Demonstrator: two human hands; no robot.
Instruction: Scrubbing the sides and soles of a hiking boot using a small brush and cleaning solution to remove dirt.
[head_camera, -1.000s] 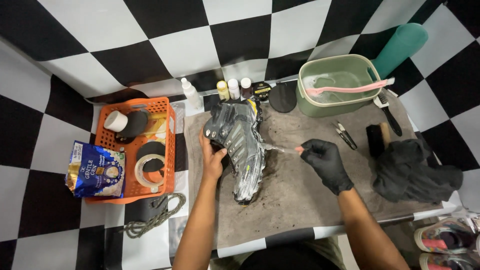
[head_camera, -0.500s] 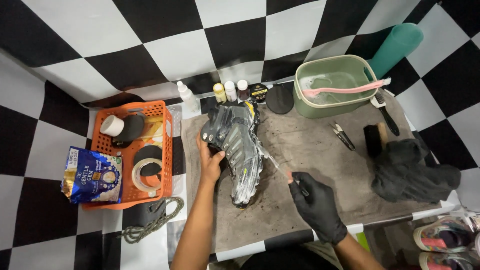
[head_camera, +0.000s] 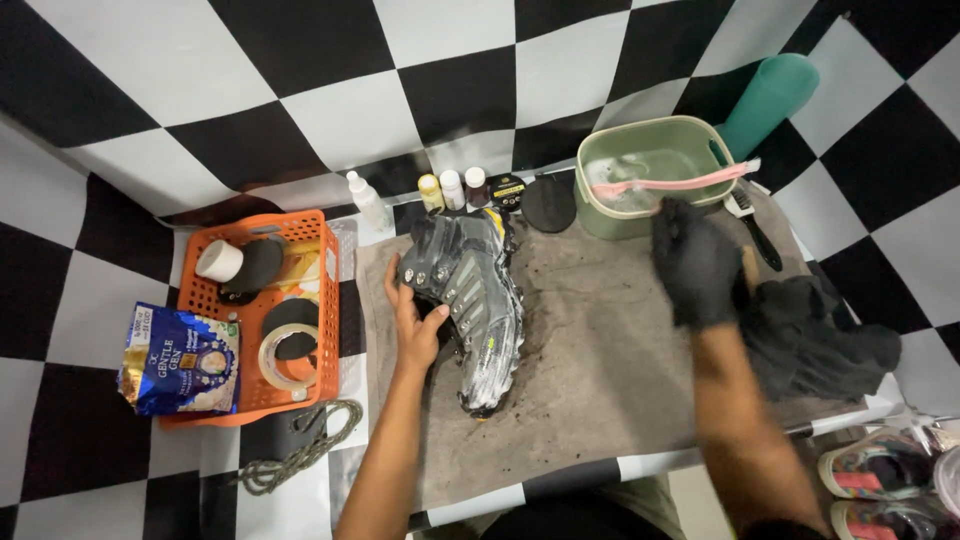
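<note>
A muddy grey and black shoe (head_camera: 470, 300) lies on a dirty grey towel (head_camera: 600, 370), toe toward me. My bare left hand (head_camera: 415, 320) grips its left side near the laces. My right hand (head_camera: 695, 265), in a black glove, hovers blurred at the front rim of a green wash basin (head_camera: 600, 215), over a wooden-handled brush (head_camera: 748, 268). Whether that hand holds anything is hidden. A pink toothbrush (head_camera: 690, 183) rests across the basin.
An orange basket (head_camera: 327, 300) with tape rolls and pads stands to the left, beside a blue pouch (head_camera: 180, 360). Small bottles (head_camera: 450, 190) and a black round lid (head_camera: 548, 203) line the back. Black cloth (head_camera: 810, 335) lies right, a rope (head_camera: 300, 450) front left, and sneakers (head_camera: 880, 480) bottom right.
My right hand left the shoe's side, dipped toward me, then swung up and right to the basin. The thin tool it held is no longer visible. My left hand stays on the shoe.
</note>
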